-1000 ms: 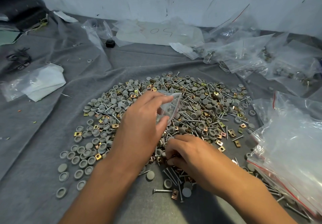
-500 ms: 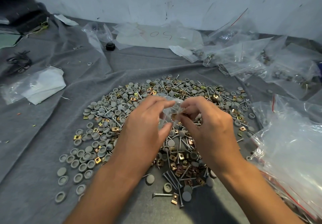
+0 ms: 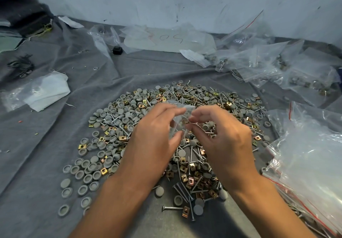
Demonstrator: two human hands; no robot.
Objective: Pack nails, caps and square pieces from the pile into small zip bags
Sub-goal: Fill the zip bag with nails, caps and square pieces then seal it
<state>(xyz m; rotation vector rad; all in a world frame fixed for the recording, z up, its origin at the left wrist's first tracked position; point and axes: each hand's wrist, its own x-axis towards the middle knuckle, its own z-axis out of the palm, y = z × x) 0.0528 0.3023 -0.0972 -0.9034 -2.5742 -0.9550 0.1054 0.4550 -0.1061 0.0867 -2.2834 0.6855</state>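
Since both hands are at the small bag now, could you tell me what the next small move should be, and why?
Probably release the piece into the small zip bag: the left hand pinches it above the pile, and the right hand's fingertips meet at its opening.

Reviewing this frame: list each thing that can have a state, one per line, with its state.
Small zip bag: held above the pile, mouth open, a brass square piece inside.
Left hand: pinches the bag's left side.
Right hand: fingertips pinched at the bag's mouth.
Pile: loose and spread on the grey cloth.
Large bags: lying at right.
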